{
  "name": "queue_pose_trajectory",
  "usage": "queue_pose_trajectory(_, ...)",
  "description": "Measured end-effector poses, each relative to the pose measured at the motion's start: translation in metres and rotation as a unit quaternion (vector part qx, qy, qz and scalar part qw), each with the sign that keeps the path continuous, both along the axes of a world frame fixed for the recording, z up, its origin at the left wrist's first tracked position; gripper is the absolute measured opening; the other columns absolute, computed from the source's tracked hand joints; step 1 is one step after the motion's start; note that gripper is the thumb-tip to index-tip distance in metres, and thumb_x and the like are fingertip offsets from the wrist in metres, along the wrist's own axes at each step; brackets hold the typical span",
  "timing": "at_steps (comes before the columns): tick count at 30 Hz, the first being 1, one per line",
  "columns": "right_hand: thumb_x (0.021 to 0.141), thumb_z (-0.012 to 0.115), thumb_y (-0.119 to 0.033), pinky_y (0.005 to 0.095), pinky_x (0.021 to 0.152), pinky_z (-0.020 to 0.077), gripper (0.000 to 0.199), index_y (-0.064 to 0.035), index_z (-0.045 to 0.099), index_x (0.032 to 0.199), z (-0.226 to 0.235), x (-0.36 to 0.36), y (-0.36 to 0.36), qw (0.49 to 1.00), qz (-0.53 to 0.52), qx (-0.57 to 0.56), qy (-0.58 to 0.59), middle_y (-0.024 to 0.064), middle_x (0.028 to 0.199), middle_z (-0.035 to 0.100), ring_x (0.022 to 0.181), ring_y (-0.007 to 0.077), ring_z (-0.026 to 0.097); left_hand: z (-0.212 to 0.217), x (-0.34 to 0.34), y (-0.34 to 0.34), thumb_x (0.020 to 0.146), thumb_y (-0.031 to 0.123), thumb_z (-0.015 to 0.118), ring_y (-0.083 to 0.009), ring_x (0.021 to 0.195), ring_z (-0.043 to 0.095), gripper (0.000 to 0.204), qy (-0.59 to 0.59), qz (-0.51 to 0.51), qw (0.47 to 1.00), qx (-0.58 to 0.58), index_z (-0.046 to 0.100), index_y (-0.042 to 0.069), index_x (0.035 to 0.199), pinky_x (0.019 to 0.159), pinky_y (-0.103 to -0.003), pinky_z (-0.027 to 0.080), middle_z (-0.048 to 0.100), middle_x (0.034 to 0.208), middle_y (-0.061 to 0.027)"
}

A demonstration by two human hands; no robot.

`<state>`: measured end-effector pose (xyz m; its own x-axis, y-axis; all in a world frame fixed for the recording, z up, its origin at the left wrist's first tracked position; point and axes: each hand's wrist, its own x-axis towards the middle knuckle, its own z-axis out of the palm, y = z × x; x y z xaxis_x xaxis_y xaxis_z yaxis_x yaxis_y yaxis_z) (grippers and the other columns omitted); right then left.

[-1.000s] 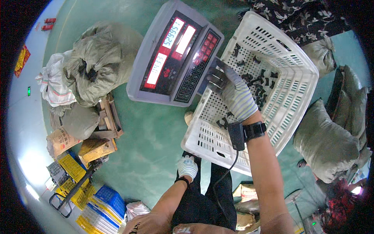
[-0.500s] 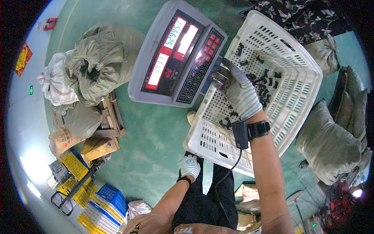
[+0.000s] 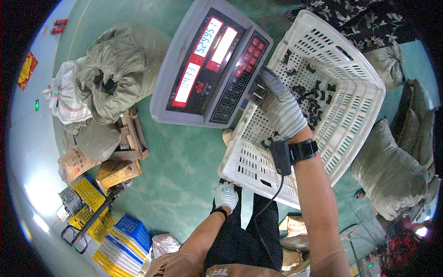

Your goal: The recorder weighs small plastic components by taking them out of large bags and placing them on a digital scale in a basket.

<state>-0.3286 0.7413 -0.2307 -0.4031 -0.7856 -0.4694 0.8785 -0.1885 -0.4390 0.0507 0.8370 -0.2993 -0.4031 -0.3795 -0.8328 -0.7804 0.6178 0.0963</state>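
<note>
My right hand [image 3: 276,102], in a striped glove with dark fingers, lies over the left rim of a white plastic basket [image 3: 350,104]. Its fingers bend round that rim beside the scale's keypad, with light slits showing between them. Small black curved parts [image 3: 317,94] are scattered on the basket's perforated bottom. Left of the basket stands a grey digital scale [image 3: 159,108] with lit displays and a red-and-black keypad. My left hand [image 3: 226,196], in a striped glove, rests on my dark-trousered leg below the basket's near corner; its fingers stretch forward, with dark tips hard to make out.
Large tied sacks [image 3: 117,69] and a wooden pallet [image 3: 134,138] stand at the left. Below them are yellow crates [image 3: 87,194] and stacked blue and white crates [image 3: 131,233]. More filled sacks [image 3: 392,171] lie at the right. A black cable [image 3: 272,201] hangs from my right wrist.
My right hand has shifted slightly left and down, its fingers bending more over the basket rim. The left hand stays on my leg. The scale's display looks the same.
</note>
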Motion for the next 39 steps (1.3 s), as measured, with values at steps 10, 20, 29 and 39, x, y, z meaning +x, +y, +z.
queue_pose_trajectory(10,0.094,0.066,-0.023,0.0313,0.091,0.0450,0.050,-0.0158,0.048,0.140,0.004,0.028,-0.005,0.999,0.022,0.021,-0.012,-0.0003,0.122,0.061,0.103,0.0133,0.057,0.003,-0.008,-0.001,0.080,0.020,0.059,-0.0332,0.097,0.066,0.027,0.009,-0.035,0.998,-0.053,0.073,0.009,0.100,0.089,-0.044,0.053,0.071,0.101,-0.0146)
queue_pose_trajectory(20,0.083,0.076,-0.017,0.0384,0.099,0.0428,0.070,-0.0124,0.041,0.143,0.017,0.046,-0.021,0.998,-0.025,0.007,-0.053,0.0028,0.122,0.063,0.113,0.0193,0.058,0.003,-0.013,-0.004,0.083,0.022,0.060,-0.0341,0.099,0.066,0.027,-0.007,-0.035,0.999,-0.032,0.073,0.008,0.101,0.090,-0.044,0.052,0.071,0.104,-0.0157)
queue_pose_trajectory(29,0.080,0.077,-0.017,0.0368,0.097,0.0444,0.065,-0.0118,0.048,0.138,0.012,0.049,-0.031,0.997,-0.056,0.020,-0.055,0.0037,0.120,0.064,0.112,0.0200,0.059,0.000,-0.011,-0.004,0.086,0.019,0.055,-0.0327,0.108,0.061,0.029,-0.036,-0.033,0.999,0.009,0.071,0.008,0.107,0.093,-0.047,0.047,0.070,0.111,-0.0146)
queue_pose_trajectory(39,0.089,0.067,-0.012,0.0330,0.096,0.0489,0.044,-0.0108,0.054,0.131,0.013,0.049,-0.031,0.997,-0.063,0.024,-0.046,0.0033,0.119,0.065,0.109,0.0182,0.062,-0.015,-0.002,-0.001,0.084,0.018,0.056,-0.0322,0.104,0.063,0.027,-0.042,-0.017,0.999,0.028,0.074,0.007,0.101,0.092,-0.047,0.047,0.071,0.106,-0.0143)
